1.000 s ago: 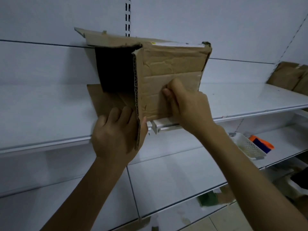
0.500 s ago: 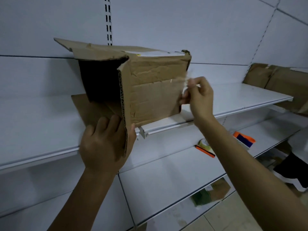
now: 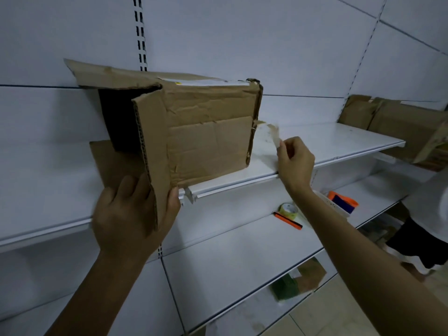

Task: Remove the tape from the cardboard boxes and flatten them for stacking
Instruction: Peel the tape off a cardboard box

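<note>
The cardboard box (image 3: 208, 132) sits on its side on the upper white shelf (image 3: 327, 141), its open end facing left with flaps spread and one front flap (image 3: 155, 151) swung out towards you. A strip of clear tape (image 3: 272, 132) runs from the box's right edge out to your right hand (image 3: 294, 163), which pinches the tape's free end between thumb and fingertips just right of the box. Your left hand (image 3: 132, 215) clamps the lower end of that front flap, thumb on one face and fingers on the other, steadying the box.

You look to be mid-peel: the strip appears almost off, though whether it is still stuck at the right edge is hard to tell. Next, pull it clear, drop it, and check the closed end for more tape before pressing the box flat.

Farther right on the same shelf lie more boxes (image 3: 400, 127). On the shelf below rest a roll of tape (image 3: 288, 210) and an orange cutter (image 3: 288, 220).
</note>
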